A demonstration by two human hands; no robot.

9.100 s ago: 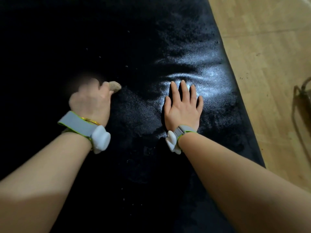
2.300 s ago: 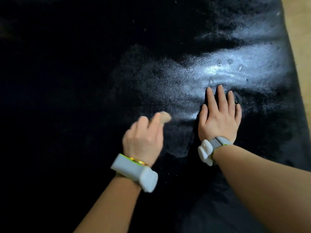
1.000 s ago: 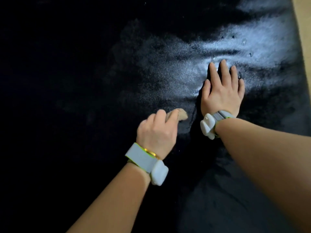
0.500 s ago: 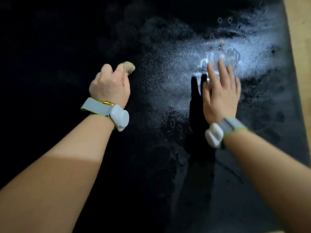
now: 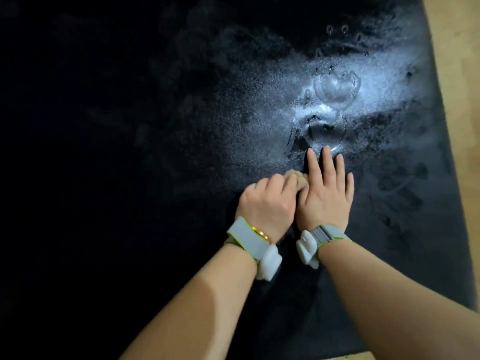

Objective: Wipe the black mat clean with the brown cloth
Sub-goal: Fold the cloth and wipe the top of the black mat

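A large black mat (image 5: 130, 126) fills nearly the whole head view; light glints off smeared marks and hand prints at its upper right. My left hand (image 5: 267, 203) grips a bunched brown cloth (image 5: 376, 179), of which only a small tan tip shows past my fingers, and holds it down on the mat. Directly to its right my right hand (image 5: 326, 193) lies flat on the mat with straight fingers, its thumb side against the cloth and my left hand. Each wrist carries a grey band with a white device.
Light wooden floor (image 5: 457, 61) runs along the mat's right edge, and a sliver of it shows at the bottom right corner. The left part of the mat lies in deep shadow.
My left hand has swept the cloth from the mat's left side rightward until it meets my right hand. My right hand has shifted slightly back, uncovering prints in the shiny patch.
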